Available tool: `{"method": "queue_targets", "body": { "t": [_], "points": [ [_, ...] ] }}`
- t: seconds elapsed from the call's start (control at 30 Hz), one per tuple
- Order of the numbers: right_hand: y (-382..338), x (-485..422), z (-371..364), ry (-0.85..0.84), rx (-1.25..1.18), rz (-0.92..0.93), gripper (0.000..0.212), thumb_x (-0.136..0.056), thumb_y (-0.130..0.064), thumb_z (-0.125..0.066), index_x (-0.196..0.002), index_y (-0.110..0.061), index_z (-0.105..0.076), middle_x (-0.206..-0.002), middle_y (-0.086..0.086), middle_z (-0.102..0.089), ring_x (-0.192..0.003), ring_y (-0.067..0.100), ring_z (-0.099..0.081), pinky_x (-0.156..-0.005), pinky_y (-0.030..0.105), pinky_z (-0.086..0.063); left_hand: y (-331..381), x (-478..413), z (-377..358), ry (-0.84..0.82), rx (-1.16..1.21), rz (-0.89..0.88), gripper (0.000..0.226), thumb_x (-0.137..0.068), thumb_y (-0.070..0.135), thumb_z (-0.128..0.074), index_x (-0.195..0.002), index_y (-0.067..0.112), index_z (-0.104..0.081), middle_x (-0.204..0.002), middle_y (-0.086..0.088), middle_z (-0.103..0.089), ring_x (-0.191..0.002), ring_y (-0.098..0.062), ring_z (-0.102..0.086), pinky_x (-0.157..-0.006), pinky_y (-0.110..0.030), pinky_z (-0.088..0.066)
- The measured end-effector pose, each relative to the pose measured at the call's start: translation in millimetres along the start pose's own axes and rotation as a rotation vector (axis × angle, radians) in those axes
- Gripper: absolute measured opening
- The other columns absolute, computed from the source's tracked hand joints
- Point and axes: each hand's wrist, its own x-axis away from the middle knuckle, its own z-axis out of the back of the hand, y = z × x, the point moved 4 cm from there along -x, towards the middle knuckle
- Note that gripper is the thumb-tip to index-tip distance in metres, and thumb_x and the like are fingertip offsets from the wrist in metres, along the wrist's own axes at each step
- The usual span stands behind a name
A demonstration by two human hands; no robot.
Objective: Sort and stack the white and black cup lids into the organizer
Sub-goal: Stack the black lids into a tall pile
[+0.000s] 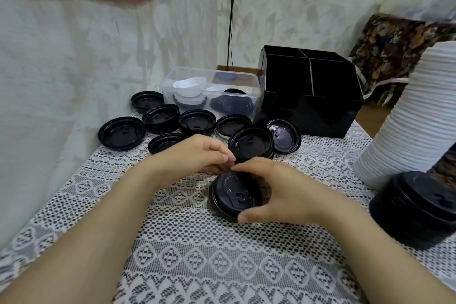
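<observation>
Bare left forearm [98, 217], bare right forearm [370, 242], bare left hand [195, 155], bare right hand [278, 190], short fingernails [243, 218]

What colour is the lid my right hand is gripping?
Black. The lid in the right hand shows clearly in the head view.

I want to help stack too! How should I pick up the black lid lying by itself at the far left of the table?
Pinch its rim from above. The black lid lies flat with its hollow side up, so the rim stands up like a little wall: thumb inside, fingers outside. Come from its near side, where only tablecloth shows; other lids crowd its right.
</observation>
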Motion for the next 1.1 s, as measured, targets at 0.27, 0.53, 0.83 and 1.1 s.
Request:
{"method": "queue_targets", "body": {
  "t": [0.27,0.53,0.83,1.1],
  "points": [
    [23,-15,-1,0.169,-0.061,-0.068,0.079,-0.078,-0.043,-0.076,-0.146,-0.032,-0.037,-0.141,-0.017,-0.047,-0.127,0.002,-0.043,-0.101,0.015,-0.033,-4,-1,-7,-0.185,-0.104,-0.056,0.07,-0.073,0.018,-0.082,-0.132,0.035,-0.049,-0.133,0.016,-0.054,-0.122,0.005,-0.049,-0.107,-0.021,-0.036],
    [35,-5,24,0.704,-0.094,0.069,0.03,-0.085,-0.024,-0.071,-0.114,-0.017,-0.069,-0.1,-0.012,-0.065,-0.091,0.003,-0.062,-0.084,0.025,-0.052,-6,-8,-11,-0.06,-0.313,-0.093,0.075,-0.077,0.015,-0.079,-0.138,0.035,-0.04,-0.129,0.02,-0.049,-0.118,0.007,-0.046,-0.091,-0.001,-0.032],
    [71,-16,27,0.663,0.242,-0.172,0.016,-0.088,-0.021,-0.069,-0.102,-0.018,-0.076,-0.114,-0.001,-0.066,-0.113,0.027,-0.051,-0.098,0.042,-0.038,-7,-10,-14,-0.015,-0.293,-0.077,0.07,-0.076,0.016,-0.08,-0.134,0.035,-0.046,-0.127,0.02,-0.051,-0.117,0.003,-0.047,-0.085,-0.002,-0.032],
    [66,-14,30,0.698,0.037,-0.194,0.006,-0.074,-0.029,-0.081,-0.077,-0.026,-0.077,-0.084,-0.02,-0.05,-0.091,0.011,-0.041,-0.09,0.039,-0.041,-7,-10,-14,-0.025,-0.297,-0.095,0.069,-0.076,0.014,-0.079,-0.133,0.036,-0.047,-0.123,0.023,-0.049,-0.106,0.018,-0.043,-0.077,0.006,-0.032]
  ]
}}
